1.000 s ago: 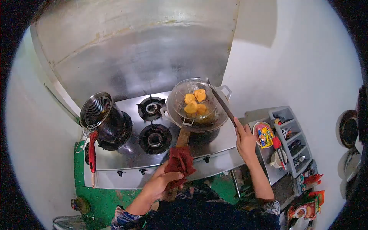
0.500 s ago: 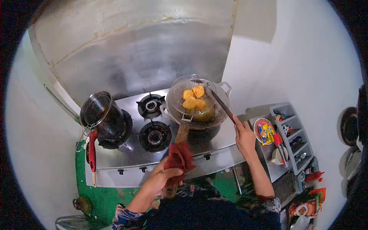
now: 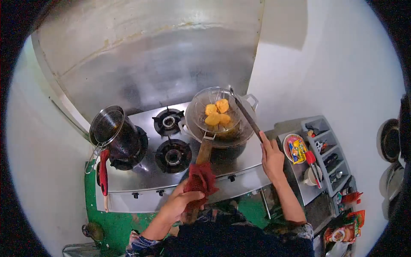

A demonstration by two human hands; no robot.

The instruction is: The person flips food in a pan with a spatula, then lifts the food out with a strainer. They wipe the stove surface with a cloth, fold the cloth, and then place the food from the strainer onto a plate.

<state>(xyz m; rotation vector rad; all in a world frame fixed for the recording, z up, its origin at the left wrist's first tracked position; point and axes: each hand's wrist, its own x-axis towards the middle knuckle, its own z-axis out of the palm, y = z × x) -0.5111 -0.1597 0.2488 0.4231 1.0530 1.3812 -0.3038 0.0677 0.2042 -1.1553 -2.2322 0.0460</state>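
Observation:
Over a large wok (image 3: 251,136) on the stove, a round wire strainer (image 3: 198,112) holds several golden fried pieces (image 3: 222,119). My left hand (image 3: 179,202) is closed round the strainer's wooden handle (image 3: 204,150), with a red cloth (image 3: 200,180) wrapped about it. My right hand (image 3: 272,157) grips the end of a long, dark-handled utensil (image 3: 248,116). Its metal tip is at the strainer's far right rim. Part of the wok's inside is hidden under the strainer.
Two burners (image 3: 173,156) lie left of the wok. Further left a dark pot (image 3: 128,147) bears a red-handled strainer (image 3: 107,124). At right stand a grey cutlery tray (image 3: 332,150), a bowl of packets (image 3: 286,147) and a white cup (image 3: 309,176) with red tongs (image 3: 311,158).
The utensil's tip has moved from inside the strainer to its far right rim. The strainer and its fried pieces appear slightly lower in view. Both hands keep their hold.

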